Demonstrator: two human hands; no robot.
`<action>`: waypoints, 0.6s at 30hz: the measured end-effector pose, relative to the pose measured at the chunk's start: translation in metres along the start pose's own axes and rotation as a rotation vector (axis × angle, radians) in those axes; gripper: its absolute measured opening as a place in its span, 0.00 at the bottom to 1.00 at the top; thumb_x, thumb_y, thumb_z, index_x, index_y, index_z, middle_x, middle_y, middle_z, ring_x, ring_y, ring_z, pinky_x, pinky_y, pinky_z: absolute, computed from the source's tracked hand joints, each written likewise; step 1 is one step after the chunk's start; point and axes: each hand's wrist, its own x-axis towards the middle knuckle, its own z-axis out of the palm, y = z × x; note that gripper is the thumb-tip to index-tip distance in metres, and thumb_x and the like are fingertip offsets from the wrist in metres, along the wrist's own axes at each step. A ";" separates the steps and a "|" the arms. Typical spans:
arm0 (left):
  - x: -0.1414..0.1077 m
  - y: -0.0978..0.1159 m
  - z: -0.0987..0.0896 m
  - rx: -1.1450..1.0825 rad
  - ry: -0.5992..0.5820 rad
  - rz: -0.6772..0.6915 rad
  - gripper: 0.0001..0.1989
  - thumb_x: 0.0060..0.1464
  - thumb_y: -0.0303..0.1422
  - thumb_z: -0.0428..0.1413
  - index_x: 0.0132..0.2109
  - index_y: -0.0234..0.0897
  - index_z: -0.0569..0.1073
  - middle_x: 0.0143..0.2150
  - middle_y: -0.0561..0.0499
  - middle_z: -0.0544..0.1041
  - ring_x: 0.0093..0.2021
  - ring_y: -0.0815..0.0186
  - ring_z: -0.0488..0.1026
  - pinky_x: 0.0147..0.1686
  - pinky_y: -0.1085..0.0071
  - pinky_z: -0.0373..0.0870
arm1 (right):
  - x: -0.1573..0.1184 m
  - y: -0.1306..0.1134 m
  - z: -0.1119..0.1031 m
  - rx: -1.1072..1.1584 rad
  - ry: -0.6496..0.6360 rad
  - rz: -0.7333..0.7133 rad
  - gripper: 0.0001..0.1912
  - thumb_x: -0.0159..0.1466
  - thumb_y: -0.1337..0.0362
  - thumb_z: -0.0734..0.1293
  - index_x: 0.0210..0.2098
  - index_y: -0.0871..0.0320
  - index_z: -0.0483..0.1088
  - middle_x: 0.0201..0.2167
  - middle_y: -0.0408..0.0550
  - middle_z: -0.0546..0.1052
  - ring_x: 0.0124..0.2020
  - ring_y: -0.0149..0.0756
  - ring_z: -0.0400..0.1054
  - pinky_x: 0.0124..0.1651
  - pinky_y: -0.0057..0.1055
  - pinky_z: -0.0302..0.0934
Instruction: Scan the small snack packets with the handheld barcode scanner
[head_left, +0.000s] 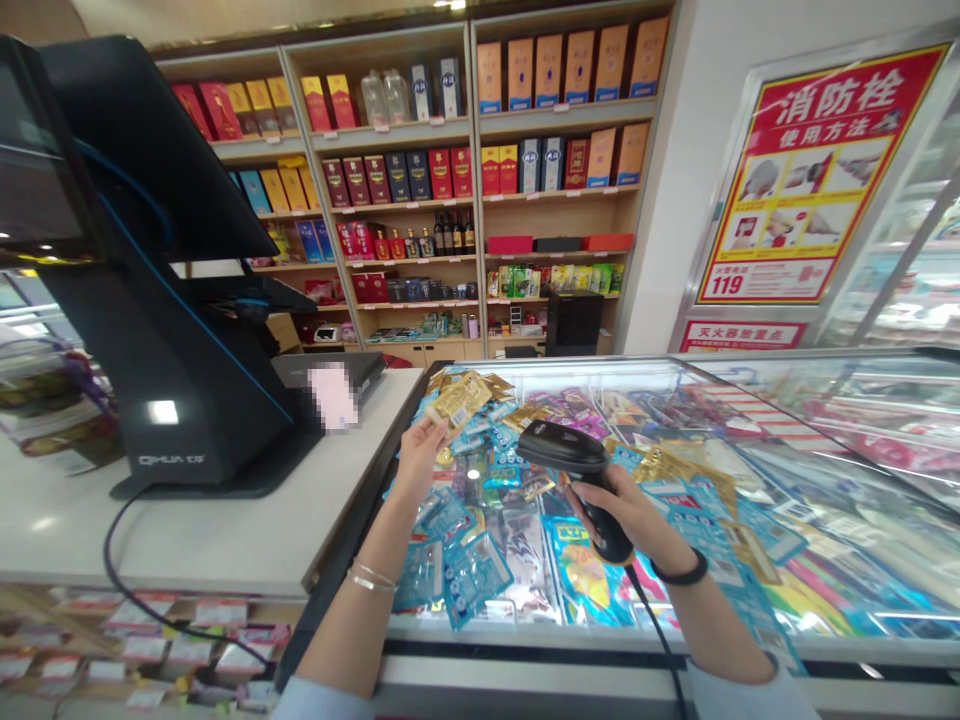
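Black plastic is what your right hand (pixel 622 510) closes around: the handle of a black handheld barcode scanner (pixel 574 470), fingers wrapped tight, its dark cable (pixel 652 620) falling toward you. The head of the scanner points up and to the left, away from your body.

Left of the scanner and a little farther from you, your left hand (pixel 420 450) pinches a small gold foil packet (pixel 459 400) by its lower corner, thumb and fingers pressed together on it. The packet lies up and to the left from the scanner head, near it but not touching; its long axis runs slanted, rising to the right. So the scanner head faces roughly toward the packet, and the left hand is the nearer one to it.

Under both hands is a glass-topped freezer chest (pixel 750 470), with many blue and gold sachets (pixel 472 570) lying on the glass.

Left of the scanner stands a white counter (pixel 225 530) with a black checkout terminal (pixel 157 300). Far behind the scanner, wooden shelves (pixel 472 200) carry coloured boxes and bottles.
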 end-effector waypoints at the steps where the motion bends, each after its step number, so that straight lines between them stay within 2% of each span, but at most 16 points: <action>1: 0.000 0.000 0.000 -0.005 0.003 -0.001 0.26 0.38 0.45 0.70 0.43 0.34 0.79 0.48 0.42 0.81 0.55 0.51 0.75 0.57 0.55 0.71 | 0.000 0.001 -0.001 -0.002 0.006 0.004 0.18 0.60 0.48 0.70 0.32 0.59 0.69 0.16 0.39 0.68 0.12 0.27 0.59 0.14 0.25 0.54; 6: 0.004 -0.004 -0.003 -0.015 0.005 -0.009 0.27 0.37 0.44 0.71 0.43 0.34 0.79 0.49 0.42 0.81 0.55 0.50 0.75 0.56 0.55 0.72 | 0.002 0.009 -0.006 -0.003 0.018 0.000 0.18 0.61 0.49 0.69 0.31 0.58 0.68 0.16 0.40 0.68 0.13 0.28 0.61 0.15 0.24 0.56; 10: 0.008 -0.013 -0.009 0.017 0.032 -0.045 0.23 0.40 0.40 0.69 0.43 0.33 0.78 0.46 0.43 0.82 0.51 0.53 0.77 0.56 0.56 0.72 | 0.006 0.010 -0.005 0.025 0.016 -0.027 0.18 0.61 0.49 0.69 0.35 0.59 0.69 0.17 0.39 0.69 0.12 0.27 0.60 0.14 0.23 0.56; 15: 0.010 -0.022 -0.016 0.121 0.114 -0.194 0.09 0.44 0.28 0.64 0.37 0.34 0.77 0.38 0.46 0.83 0.47 0.56 0.80 0.52 0.59 0.75 | -0.001 -0.006 -0.006 0.045 0.082 -0.028 0.16 0.60 0.50 0.69 0.33 0.58 0.69 0.16 0.38 0.68 0.12 0.27 0.61 0.14 0.22 0.55; 18: 0.007 -0.025 -0.004 0.138 0.125 -0.250 0.06 0.48 0.24 0.60 0.36 0.36 0.77 0.37 0.47 0.82 0.46 0.58 0.80 0.52 0.61 0.76 | -0.016 -0.024 -0.019 0.006 0.141 -0.031 0.17 0.60 0.50 0.69 0.28 0.58 0.67 0.15 0.38 0.68 0.12 0.26 0.60 0.14 0.22 0.56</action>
